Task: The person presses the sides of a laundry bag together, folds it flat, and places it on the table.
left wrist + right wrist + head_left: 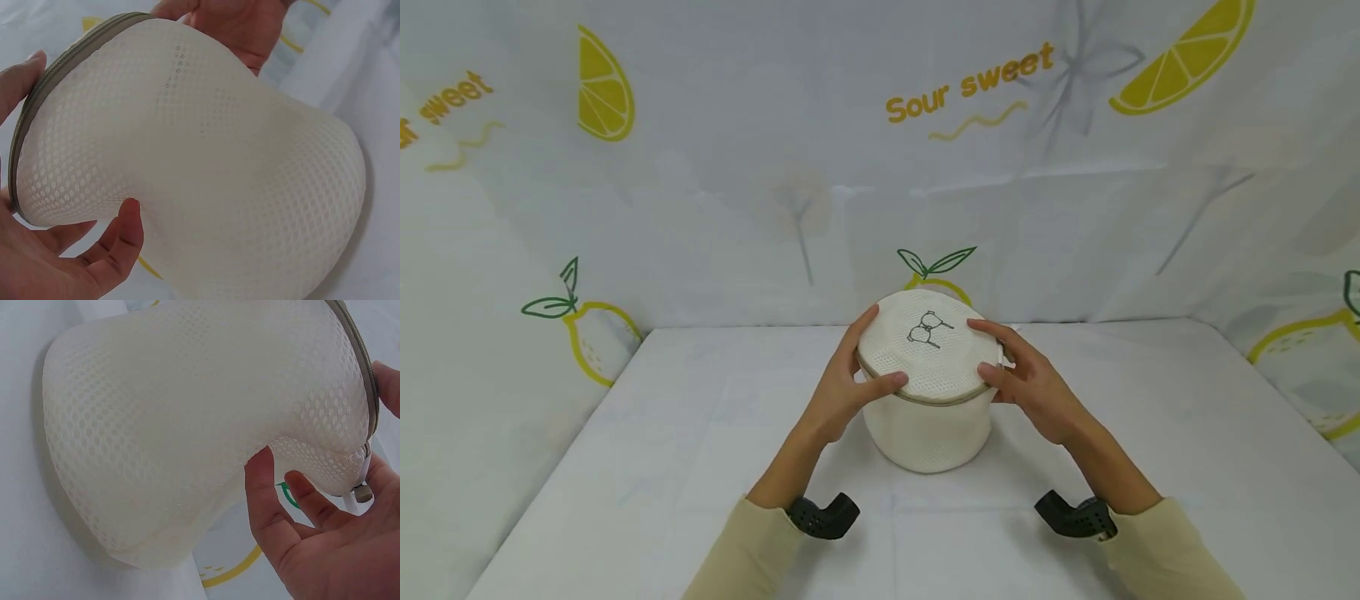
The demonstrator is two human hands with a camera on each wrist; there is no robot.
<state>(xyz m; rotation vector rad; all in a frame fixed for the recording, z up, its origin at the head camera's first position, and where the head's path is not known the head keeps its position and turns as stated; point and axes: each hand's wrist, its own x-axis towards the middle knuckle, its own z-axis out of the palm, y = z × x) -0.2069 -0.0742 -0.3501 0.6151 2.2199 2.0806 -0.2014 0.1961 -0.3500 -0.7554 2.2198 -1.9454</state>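
A round, cream mesh laundry bag with a zip round its top stands on the white table. Its flat lid bears a small dark line drawing. My left hand grips the bag's left side, thumb on the lid and fingertips pressing the mesh wall inward. On the opposite side my right hand holds the rim, thumb and forefinger over the lid. Its other fingertips dent the mesh, as the right wrist view shows. The zip appears closed along the visible rim, and a zip pull hangs beside the right hand.
White cloth covers the tabletop. Behind it hangs a pale curtain printed with lemons and lettering. Each wrist wears a black camera mount, one on the left wrist and one on the right wrist.
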